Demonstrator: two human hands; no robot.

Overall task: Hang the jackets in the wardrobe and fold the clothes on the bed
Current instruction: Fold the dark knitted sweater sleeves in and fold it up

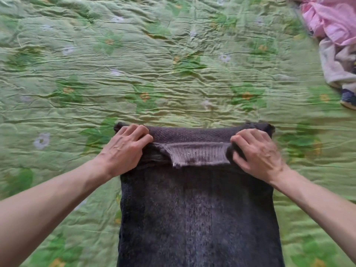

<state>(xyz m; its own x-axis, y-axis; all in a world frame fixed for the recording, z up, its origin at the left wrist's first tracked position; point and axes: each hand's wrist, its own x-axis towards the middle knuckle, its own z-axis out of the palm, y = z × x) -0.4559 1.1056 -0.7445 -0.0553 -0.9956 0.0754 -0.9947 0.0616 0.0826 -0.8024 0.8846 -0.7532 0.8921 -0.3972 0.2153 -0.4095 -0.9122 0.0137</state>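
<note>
Gripping the far folded edge of the dark grey knitted sweater (pixel 192 209) on the green floral quilted bed (pixel 134 64), the left hand (pixel 125 149) curled its fingers (pixel 134 132) into the fabric; the right hand (pixel 258 151) did likewise. Folding well probably meant moving both corners evenly. Rightward, a crumpled pink-and-beige clothes pile (pixel 335 35) was cropped; the sweater's near hem was cut off.

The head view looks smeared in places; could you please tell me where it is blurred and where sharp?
Head view: motion blur smears the green floral bedspread and the pink crumpled garment toward the edges; the dark grey knitted sweater and both hands stay fairly sharp; light is soft.
</note>
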